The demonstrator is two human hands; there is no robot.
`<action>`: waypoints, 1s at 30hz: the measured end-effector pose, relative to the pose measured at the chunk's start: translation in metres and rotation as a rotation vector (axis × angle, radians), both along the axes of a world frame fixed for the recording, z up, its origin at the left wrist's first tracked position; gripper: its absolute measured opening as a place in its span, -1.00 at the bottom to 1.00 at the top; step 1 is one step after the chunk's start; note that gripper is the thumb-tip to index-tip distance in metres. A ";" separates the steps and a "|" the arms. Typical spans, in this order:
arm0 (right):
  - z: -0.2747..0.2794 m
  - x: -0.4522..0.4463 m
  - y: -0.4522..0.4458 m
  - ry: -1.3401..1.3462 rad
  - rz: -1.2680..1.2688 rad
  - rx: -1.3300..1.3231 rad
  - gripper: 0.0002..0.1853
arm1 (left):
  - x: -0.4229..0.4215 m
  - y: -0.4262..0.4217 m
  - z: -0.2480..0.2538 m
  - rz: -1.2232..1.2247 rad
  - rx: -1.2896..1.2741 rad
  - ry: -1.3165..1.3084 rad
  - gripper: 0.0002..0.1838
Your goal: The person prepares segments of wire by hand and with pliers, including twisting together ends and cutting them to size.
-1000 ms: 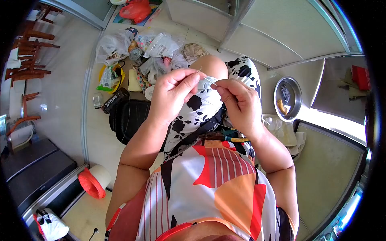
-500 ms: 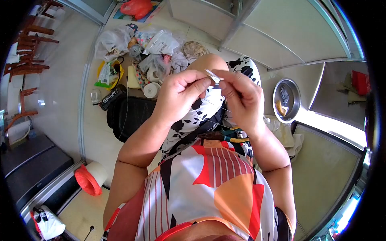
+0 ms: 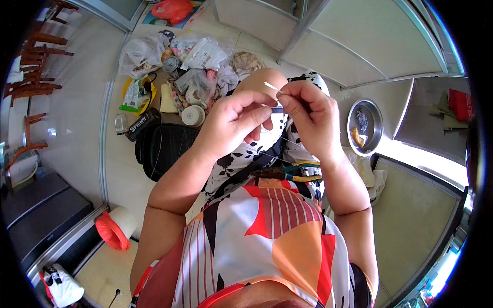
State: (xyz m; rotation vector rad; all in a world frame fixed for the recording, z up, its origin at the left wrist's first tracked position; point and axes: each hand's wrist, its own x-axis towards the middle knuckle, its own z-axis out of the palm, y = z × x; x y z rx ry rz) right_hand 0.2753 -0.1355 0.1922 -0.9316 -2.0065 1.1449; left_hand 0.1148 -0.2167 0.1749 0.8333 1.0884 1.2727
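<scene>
Above the flowered trousers (image 3: 228,163), the right hand (image 3: 312,113) pinches a thin white strip (image 3: 272,86) between thumb and forefinger, its free end jutting past the fingertips. The left hand (image 3: 235,120) curls just beside it, thumb and forefinger near each other; whether they grip anything, I can't tell from here. For work this fine, I'd keep both wrists steady and the strip's end in plain sight. A thread (image 3: 285,137) runs below, best kept clear of the pliers (image 3: 287,174) lying nearby.
</scene>
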 end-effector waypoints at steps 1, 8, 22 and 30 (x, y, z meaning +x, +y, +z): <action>0.000 0.001 0.001 0.011 -0.001 -0.039 -0.90 | 0.000 -0.001 0.000 0.000 -0.005 0.057 -0.85; 0.003 0.000 0.000 0.163 -0.077 -0.365 -0.88 | -0.006 0.001 -0.012 0.120 0.069 0.087 -0.88; -0.003 -0.001 -0.008 -0.084 0.039 -0.070 -0.93 | 0.000 0.004 -0.013 0.224 0.244 0.389 -0.89; -0.006 -0.005 -0.012 -0.022 -0.024 -0.039 -0.93 | -0.003 0.003 -0.011 0.254 0.194 0.333 -0.85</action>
